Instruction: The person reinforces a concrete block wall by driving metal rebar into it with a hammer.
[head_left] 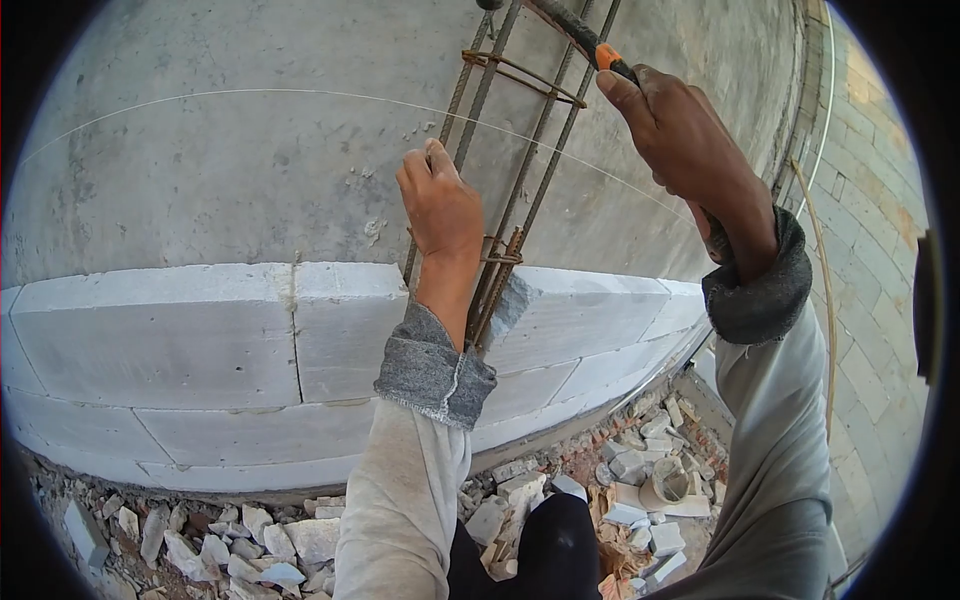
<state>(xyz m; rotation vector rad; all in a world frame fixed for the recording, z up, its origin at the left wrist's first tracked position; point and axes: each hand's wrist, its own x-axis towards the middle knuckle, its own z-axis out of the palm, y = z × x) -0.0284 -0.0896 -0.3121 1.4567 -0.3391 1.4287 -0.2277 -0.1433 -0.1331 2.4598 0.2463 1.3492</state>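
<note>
My left hand [442, 205] is closed around one of the upright ribbed steel bars [462, 135] of a rebar cage. Rusty wire stirrups [525, 75] tie the bars together, and the cage rises from a gap in the white block wall [200, 335]. Up and to the right, my right hand [680, 125] grips a hammer [575, 28] by its black and orange handle. The hammer slants up to the left across the top of the cage, its head partly cut off by the frame's upper edge.
A thin white string [330, 97] runs across above the blocks, in front of a grey concrete surface [230, 180]. Broken block rubble [240, 545] covers the ground below, with a round container [668, 482] among it. Paving [860, 300] lies at the right.
</note>
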